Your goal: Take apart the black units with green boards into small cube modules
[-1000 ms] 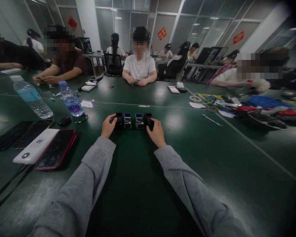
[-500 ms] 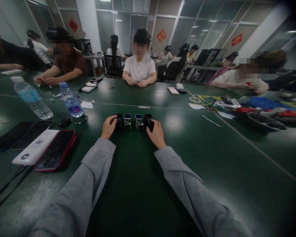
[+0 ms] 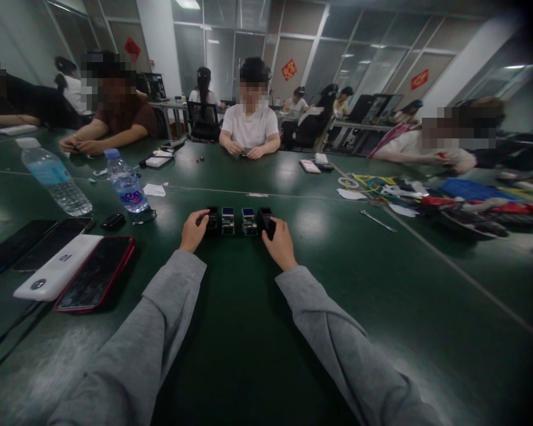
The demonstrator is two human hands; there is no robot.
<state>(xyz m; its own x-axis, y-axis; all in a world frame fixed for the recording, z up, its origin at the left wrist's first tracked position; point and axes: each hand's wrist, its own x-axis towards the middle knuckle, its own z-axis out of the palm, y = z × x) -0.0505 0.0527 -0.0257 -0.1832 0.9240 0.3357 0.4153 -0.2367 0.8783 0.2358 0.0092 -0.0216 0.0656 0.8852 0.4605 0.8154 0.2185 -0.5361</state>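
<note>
My left hand (image 3: 193, 229) is closed on the outer side of a small black case (image 3: 212, 221) standing on the green table. My right hand (image 3: 279, 241) grips another black case (image 3: 265, 220) the same way, thumb toward me. Between the two cases stand two small circuit boards with little screens, the left board (image 3: 228, 222) and the right board (image 3: 249, 222), apart from each other. Neither hand touches the boards. My far fingertips are partly hidden behind the cases.
To my left lie a red-cased phone (image 3: 95, 275), a white power bank (image 3: 55, 269), dark phones (image 3: 53, 242) and two water bottles (image 3: 127, 183). A wrench (image 3: 378, 221) and a heap of cables and tools (image 3: 466, 204) lie right. A person (image 3: 250, 127) sits opposite.
The view has shifted very slightly, so everything sits a little further left. Both hands keep their places on the black cases, and the boards have not visibly moved.
</note>
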